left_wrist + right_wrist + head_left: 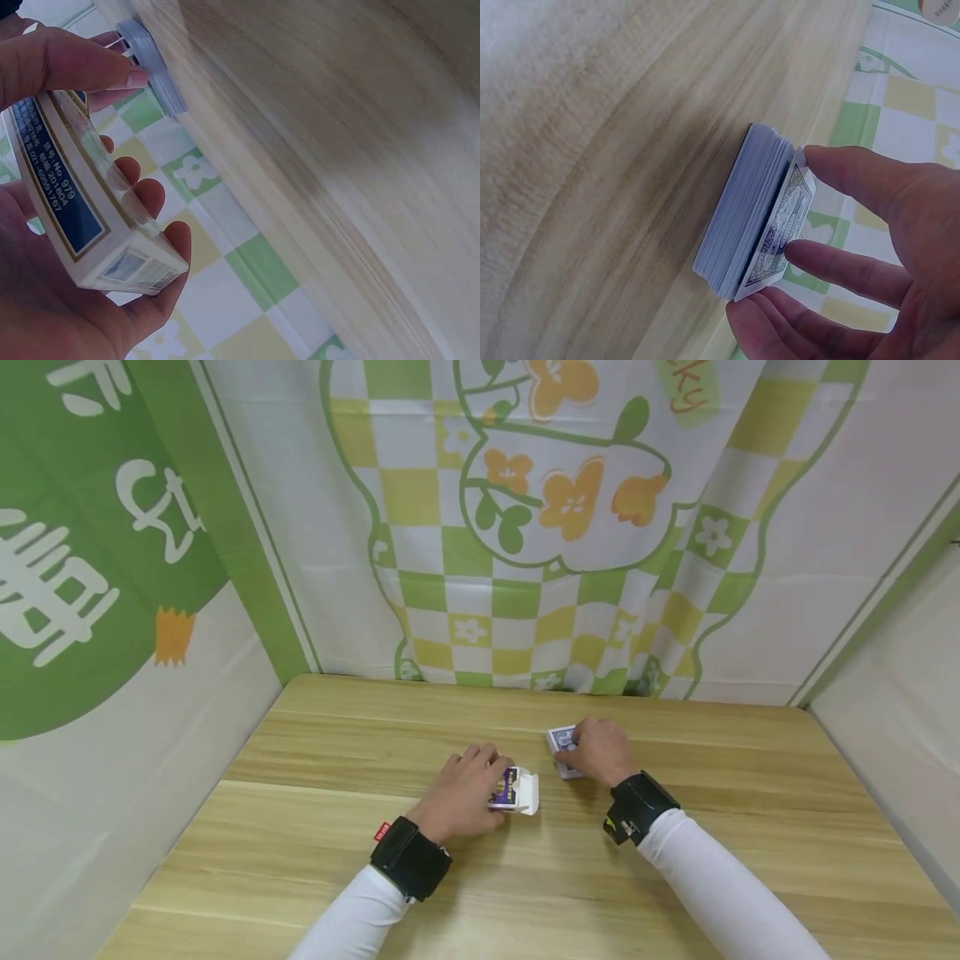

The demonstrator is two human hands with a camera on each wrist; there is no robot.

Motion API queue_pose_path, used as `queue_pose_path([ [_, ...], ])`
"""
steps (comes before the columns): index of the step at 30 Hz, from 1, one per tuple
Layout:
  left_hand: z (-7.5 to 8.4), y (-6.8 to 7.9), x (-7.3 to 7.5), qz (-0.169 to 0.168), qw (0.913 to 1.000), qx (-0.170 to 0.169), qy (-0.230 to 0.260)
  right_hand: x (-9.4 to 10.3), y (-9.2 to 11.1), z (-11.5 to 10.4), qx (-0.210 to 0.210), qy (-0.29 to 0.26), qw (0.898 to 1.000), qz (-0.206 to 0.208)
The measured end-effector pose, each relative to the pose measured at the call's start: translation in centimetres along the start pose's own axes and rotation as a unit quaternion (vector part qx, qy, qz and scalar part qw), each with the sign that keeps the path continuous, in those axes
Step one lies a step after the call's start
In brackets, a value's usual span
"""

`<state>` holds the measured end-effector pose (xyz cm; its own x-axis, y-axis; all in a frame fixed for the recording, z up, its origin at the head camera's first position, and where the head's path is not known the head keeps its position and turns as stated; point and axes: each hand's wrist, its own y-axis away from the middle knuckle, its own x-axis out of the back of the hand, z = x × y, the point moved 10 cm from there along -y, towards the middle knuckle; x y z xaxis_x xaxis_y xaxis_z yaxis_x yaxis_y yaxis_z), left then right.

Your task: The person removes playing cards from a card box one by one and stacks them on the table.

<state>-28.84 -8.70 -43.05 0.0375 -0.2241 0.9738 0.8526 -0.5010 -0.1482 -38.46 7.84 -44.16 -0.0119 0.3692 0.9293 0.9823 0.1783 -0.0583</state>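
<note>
My left hand (461,797) holds a small playing-card box (504,787) just above or on the table, its white end flap (529,793) standing open toward the right. In the left wrist view the box (82,202) shows a dark blue printed side, and fingertips curl round its far side. Further back and to the right, my right hand (603,752) is over a deck of playing cards (739,206) stacked on the table. Thumb and fingers pinch the top card (784,221) by opposite ends, with one fingertip on its patterned back. This card tilts slightly off the stack.
The wood-grain table (322,860) reaches back to a checked, flowered curtain (517,593). Fabric panels also stand along the left and right sides. A black band (412,858) is strapped round the left wrist and another band (641,806) round the right.
</note>
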Motion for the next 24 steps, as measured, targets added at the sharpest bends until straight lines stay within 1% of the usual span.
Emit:
queue_pose_path([
  [8, 0.0, 0.1, 0.0, 0.006, 1.0000, -0.005, -0.003, -0.3, 0.1, 0.1, -0.005, 0.000, 1.000, -0.004],
  [13, 0.0, 0.0, -0.1, 0.005, 1.0000, -0.004, 0.004, -0.3, 0.2, 0.4, -0.011, -0.004, 1.000, -0.009],
  [15, 0.0, 0.0, -0.2, 0.005, 0.9999, -0.004, 0.009, -0.1, 0.4, 0.4, -0.008, -0.009, 1.000, -0.008],
  [17, 0.0, 0.0, -0.1, 0.008, 0.9998, -0.005, 0.017, 0.5, 0.7, 0.2, -0.004, -0.021, 1.000, 0.001],
  [20, -0.2, 0.1, 0.0, 0.015, 0.9993, -0.003, 0.035, 1.9, 1.3, -0.4, 0.013, -0.056, 0.998, 0.029],
  [22, -0.4, 0.1, 0.2, 0.023, 0.9984, -0.001, 0.053, 3.1, 2.0, -1.2, 0.032, -0.091, 0.994, 0.049],
  [24, -0.5, 0.0, 0.4, 0.036, 0.9961, -0.002, 0.081, 4.2, 2.7, -2.1, 0.059, -0.131, 0.987, 0.065],
])
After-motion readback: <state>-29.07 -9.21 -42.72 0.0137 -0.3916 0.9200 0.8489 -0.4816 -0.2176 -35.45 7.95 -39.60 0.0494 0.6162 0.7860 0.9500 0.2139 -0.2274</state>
